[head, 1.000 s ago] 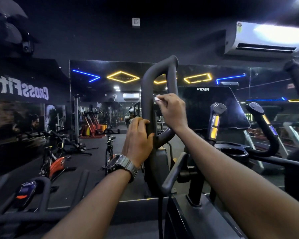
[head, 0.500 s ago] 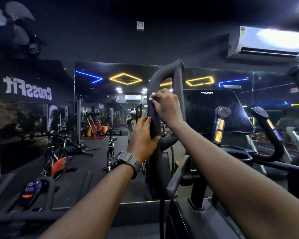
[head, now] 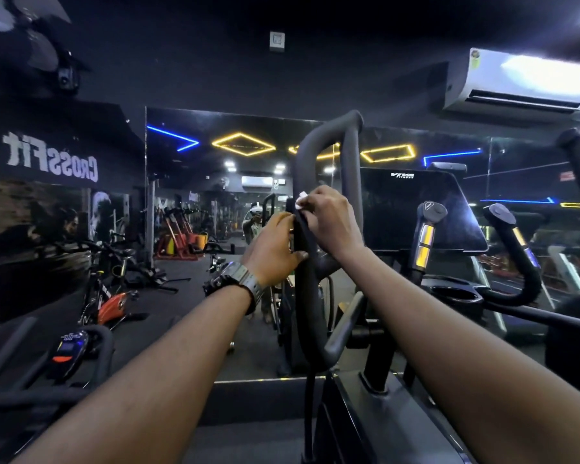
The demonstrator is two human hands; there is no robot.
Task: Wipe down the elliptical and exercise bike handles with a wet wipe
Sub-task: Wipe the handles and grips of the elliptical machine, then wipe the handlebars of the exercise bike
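Wipe, seemingly pinched, near console.

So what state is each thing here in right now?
Handle: upright loop, gripped by both hands.
Wipe: bunched, pressed on the handle under the right hand.
Left hand: curled round the handle.
Right hand: holding the wipe against the handle.
Console screen: dark.
Air conditioner: mounted high on the wall.

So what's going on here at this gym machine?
A person is cleaning the elliptical's looped handle. The right hand presses a white wet wipe against the handle's left bar, while the left hand grips that bar just below to steady it. The short yellow-striped grips to the right are untouched at this moment.
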